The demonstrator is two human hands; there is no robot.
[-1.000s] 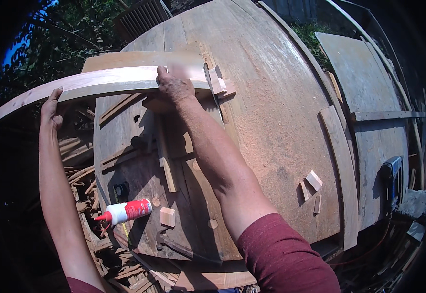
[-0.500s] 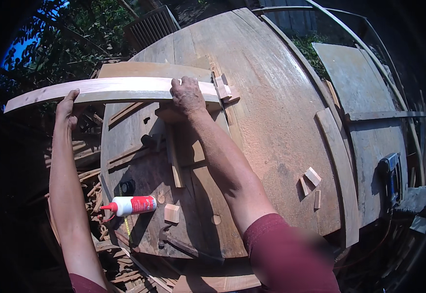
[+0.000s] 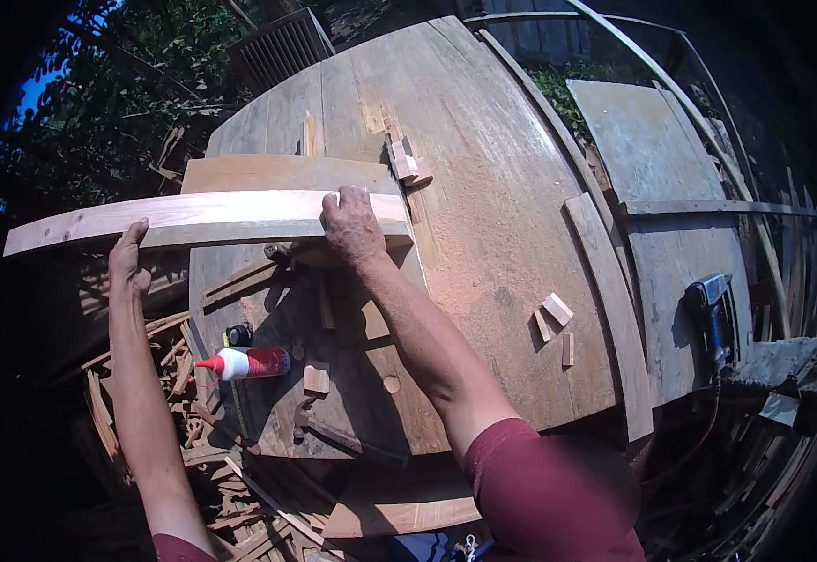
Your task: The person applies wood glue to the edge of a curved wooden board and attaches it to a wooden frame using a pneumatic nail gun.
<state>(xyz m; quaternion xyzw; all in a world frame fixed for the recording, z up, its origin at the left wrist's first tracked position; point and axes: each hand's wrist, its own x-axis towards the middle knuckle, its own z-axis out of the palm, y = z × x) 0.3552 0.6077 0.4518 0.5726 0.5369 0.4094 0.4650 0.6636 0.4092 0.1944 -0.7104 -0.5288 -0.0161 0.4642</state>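
A long pale wooden board [image 3: 240, 206] lies crosswise in front of me, its left end reaching out past the worktable. My left hand [image 3: 129, 262] grips its near edge toward that end, thumb on top and fingers hidden underneath. Close to the right end, my right hand [image 3: 352, 227] is closed over the board, knuckles up. Behind it lies a second wide, tan board [image 3: 277, 173], partly covered. Small wooden blocks [image 3: 408, 164] sit just beyond the right end, apart from the pale board.
The wooden worktable [image 3: 483, 225] is strewn with sawdust. A red-and-white glue bottle [image 3: 254, 362], a hammer [image 3: 329, 431], a wood block [image 3: 316, 378] and a tape measure [image 3: 238, 334] lie nearby. Offcuts [image 3: 555, 311] and a long plank [image 3: 610, 314] are right. A blue tool [image 3: 711, 314] stands beyond.
Both hands have drawn the pale board toward me, away from the small blocks, exposing more of the tan board behind. The whole view has also shifted slightly.
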